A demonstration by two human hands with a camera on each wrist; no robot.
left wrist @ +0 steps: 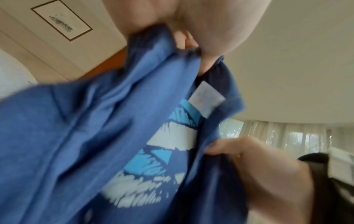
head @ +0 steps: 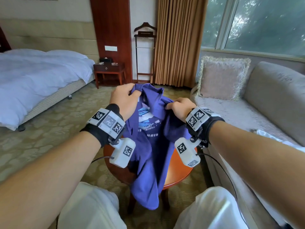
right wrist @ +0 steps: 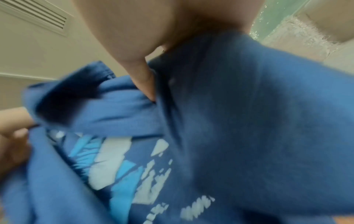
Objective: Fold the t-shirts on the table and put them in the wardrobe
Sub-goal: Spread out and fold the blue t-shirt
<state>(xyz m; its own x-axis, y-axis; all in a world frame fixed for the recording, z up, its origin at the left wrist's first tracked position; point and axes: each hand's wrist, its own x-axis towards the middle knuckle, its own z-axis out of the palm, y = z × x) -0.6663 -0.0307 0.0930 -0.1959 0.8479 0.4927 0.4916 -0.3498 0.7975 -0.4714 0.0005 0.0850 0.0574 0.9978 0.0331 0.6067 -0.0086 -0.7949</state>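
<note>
- Head view: my left hand point(head: 123, 100) and right hand point(head: 179, 108) both grip the blue t-shirt point(head: 148, 154), fingers curled into its cloth.
- It drapes over the round wooden surface point(head: 179, 171), between bed point(head: 38, 76) and sofa point(head: 257, 103).

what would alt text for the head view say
Both hands, left hand and right hand, grip a blue printed t-shirt by its top, its hem hanging past a round wooden table; bed left, sofa right.

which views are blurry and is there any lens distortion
Head view: sharp, daylit from the window, with wide-angle bowing at the edges. Left wrist view: the blue printed cotton t-shirt is smeared by motion blur. Right wrist view: blurrier still, the shirt's white print streaked.
</note>
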